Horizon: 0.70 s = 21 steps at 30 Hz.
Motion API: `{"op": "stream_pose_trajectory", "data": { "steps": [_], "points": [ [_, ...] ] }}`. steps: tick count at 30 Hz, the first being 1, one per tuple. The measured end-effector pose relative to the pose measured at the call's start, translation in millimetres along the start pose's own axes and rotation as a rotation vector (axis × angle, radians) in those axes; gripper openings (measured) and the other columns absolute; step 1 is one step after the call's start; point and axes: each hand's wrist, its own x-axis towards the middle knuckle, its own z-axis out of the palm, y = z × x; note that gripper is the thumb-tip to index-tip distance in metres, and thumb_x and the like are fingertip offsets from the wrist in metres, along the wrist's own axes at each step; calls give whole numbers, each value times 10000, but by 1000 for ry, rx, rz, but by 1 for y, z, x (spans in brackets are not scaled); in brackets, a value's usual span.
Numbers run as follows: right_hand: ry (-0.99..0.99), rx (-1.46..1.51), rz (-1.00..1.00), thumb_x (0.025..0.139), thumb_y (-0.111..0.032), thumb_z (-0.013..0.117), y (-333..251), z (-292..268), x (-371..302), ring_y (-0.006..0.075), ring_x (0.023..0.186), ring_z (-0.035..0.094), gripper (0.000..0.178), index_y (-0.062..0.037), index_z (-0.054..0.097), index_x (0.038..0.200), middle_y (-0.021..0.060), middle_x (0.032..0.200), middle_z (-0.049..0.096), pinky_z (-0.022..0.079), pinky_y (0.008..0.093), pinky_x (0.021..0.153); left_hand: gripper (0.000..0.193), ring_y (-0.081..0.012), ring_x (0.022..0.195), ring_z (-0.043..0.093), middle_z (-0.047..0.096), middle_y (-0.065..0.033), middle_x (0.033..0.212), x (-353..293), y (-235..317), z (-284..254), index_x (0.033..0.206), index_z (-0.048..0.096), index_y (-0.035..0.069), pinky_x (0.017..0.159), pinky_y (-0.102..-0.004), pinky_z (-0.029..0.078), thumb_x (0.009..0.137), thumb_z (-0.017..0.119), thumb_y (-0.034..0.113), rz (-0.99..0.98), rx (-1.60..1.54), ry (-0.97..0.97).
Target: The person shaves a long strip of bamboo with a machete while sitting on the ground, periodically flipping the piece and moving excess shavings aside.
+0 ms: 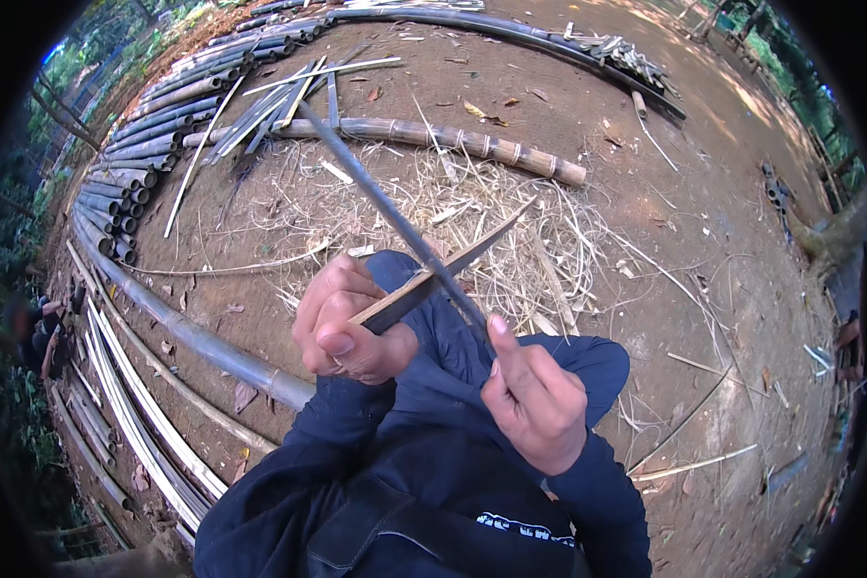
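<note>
My left hand [352,323] is closed around the near end of a short split bamboo piece [395,306], with dark skin and a pale cut edge, which tapers to a point away from me. In front of my lap, a long narrow dark grey strip [380,202] crosses over this piece. Its near end meets the curled fingers of my right hand [538,400], and its thin far end points away to the left. Whether the strip is bamboo or a blade I cannot tell. Pale bamboo shavings [568,250] lie heaped on the ground beyond my knees.
A thick jointed bamboo pole [462,143] lies beyond the shavings. Stacked dark bamboo poles [164,125] line the far left, with loose split strips [270,111] beside them. Another long pole [202,337] and pale strips [144,414] run along my left. A tree trunk [838,241] stands at right.
</note>
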Motion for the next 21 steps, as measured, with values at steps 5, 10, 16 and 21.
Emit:
{"op": "stream_pose_trajectory", "data": {
  "steps": [5, 10, 16, 21],
  "points": [
    [-51, 85, 17, 696, 76, 672, -3, 0, 1, 162, 543, 533, 663, -57, 564, 1336, 47, 724, 503, 478, 307, 488, 781, -145, 428, 340, 372, -59, 471, -2, -1, -2, 510, 348, 78, 451, -283, 259, 925, 171, 716, -232, 55, 6],
    [-64, 0, 51, 676, 88, 685, 20, 1, 0, 150, 530, 525, 694, -63, 559, 1342, 34, 707, 495, 469, 290, 464, 751, -123, 424, 313, 313, -28, 449, 1, 4, 4, 524, 333, 99, 437, -271, 228, 914, 192, 726, -254, 73, 33],
    [-62, 149, -93, 774, 84, 619, 16, 0, 0, 178, 499, 495, 553, 15, 549, 1318, 68, 659, 497, 424, 301, 466, 728, -130, 406, 296, 250, -18, 422, 0, 5, 9, 503, 306, 109, 423, -272, 231, 936, 203, 685, -220, 130, 172],
    [-98, 93, 141, 749, 86, 627, 43, 7, -8, 167, 478, 453, 600, 2, 540, 1336, 62, 652, 469, 419, 310, 460, 718, -131, 371, 282, 234, -17, 424, 1, -3, 8, 488, 270, 121, 394, -267, 199, 946, 223, 671, -198, 71, 214]
  ]
}}
